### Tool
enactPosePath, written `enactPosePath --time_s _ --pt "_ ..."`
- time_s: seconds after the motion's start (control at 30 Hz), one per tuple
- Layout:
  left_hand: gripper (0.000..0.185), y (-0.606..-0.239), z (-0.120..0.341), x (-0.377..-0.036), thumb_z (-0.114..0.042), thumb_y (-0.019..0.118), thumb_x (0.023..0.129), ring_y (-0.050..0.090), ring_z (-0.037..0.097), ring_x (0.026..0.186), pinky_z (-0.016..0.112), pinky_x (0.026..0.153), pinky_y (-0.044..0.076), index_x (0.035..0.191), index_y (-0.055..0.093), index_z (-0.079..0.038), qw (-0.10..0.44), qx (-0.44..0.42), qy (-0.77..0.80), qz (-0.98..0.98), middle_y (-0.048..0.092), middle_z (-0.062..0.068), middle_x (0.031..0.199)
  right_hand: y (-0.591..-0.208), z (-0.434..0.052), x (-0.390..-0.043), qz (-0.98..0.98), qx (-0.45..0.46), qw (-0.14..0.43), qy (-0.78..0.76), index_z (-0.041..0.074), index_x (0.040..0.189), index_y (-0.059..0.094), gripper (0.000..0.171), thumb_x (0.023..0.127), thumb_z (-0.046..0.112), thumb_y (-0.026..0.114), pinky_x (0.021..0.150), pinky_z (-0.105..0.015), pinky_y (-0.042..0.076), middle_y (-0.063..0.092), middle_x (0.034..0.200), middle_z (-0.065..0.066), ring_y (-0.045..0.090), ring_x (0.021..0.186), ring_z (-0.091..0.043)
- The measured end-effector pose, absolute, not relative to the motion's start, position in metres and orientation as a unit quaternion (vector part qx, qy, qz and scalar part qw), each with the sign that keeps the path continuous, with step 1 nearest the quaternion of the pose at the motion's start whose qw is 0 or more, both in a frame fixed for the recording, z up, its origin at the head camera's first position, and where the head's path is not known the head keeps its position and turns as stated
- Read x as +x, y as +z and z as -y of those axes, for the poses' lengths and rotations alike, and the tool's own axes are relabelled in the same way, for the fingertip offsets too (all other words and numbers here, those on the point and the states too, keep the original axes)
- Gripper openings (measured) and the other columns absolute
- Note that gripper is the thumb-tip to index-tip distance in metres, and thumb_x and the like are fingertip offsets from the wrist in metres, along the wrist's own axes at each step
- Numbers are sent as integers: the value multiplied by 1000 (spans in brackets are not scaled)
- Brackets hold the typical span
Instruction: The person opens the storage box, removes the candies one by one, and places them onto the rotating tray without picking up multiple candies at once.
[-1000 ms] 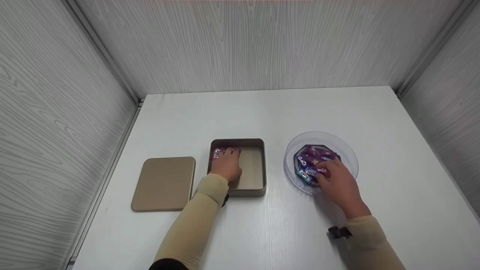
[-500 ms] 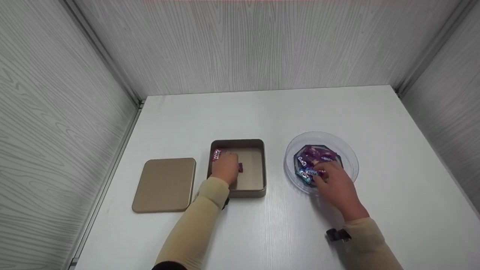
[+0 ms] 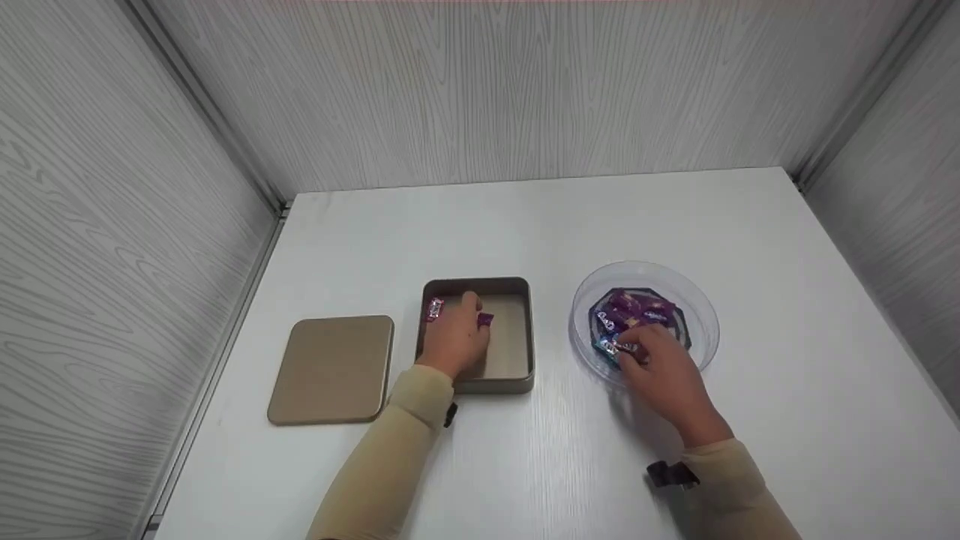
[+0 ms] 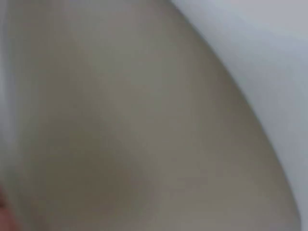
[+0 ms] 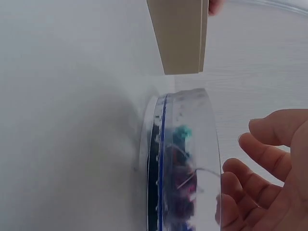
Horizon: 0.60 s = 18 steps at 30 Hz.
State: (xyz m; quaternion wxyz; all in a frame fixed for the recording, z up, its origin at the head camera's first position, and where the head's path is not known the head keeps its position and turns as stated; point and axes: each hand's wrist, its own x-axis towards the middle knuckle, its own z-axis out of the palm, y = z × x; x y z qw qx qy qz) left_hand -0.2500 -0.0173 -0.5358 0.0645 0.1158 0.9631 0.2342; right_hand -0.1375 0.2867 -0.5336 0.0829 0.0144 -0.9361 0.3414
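My left hand (image 3: 454, 339) reaches into a shallow bronze tin (image 3: 504, 386) and pinches a purple-wrapped candy (image 3: 485, 319), whose end sticks out beside the fingers. Another wrapped candy (image 3: 435, 309) lies in the tin's far left corner. My right hand (image 3: 666, 379) is over the near left part of a clear round bowl (image 3: 701, 307). In the right wrist view its fingers (image 5: 255, 185) are loosely bent above the rim, with nothing visible between thumb and index finger. Several shiny candies (image 3: 626, 307), purple and blue, lie in the bowl. The left wrist view is a blur.
A flat bronze lid (image 3: 331, 369) lies left of the tin on the white table (image 3: 540, 232). Pale wood-grain panels (image 3: 495, 90) enclose the back and both sides.
My left hand has shifted within the tin, and the purple candy at its fingers has moved slightly up and right. My right hand has drawn a little left and nearer over the bowl.
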Motion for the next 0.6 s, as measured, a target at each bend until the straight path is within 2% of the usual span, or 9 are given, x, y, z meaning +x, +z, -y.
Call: enactPosePath --time_s 0.13,0.27,0.43,0.6 --pt "34 -523 16 -240 -27 61 100 63 18 84 41 78 53 132 54 -16 69 113 285 -949 69 4 103 -531 -276 -136 931 35 92 353 8 110 70 19 92 11 68 80 -43 49 63 107 -7 59 89 -21" --pt "32 -515 12 -228 -26 61 101 61 14 86 37 77 51 132 54 -18 87 119 361 -921 65 -2 102 -528 -265 -136 925 60 92 365 7 113 69 21 91 10 70 84 -44 49 65 108 -9 61 91 -24" --pt "34 -507 3 -215 -27 62 100 62 14 86 36 76 52 132 55 -18 109 137 423 -889 65 -5 103 -523 -250 -137 919 78 84 377 12 117 68 25 91 11 72 84 -41 52 66 111 -7 61 95 -19" --pt "31 -503 -7 -207 -27 65 99 61 10 88 34 78 51 128 57 -22 102 163 436 -879 66 -8 102 -520 -236 -139 906 92 75 406 13 123 65 32 92 12 73 80 -42 55 65 115 -4 61 96 -15"
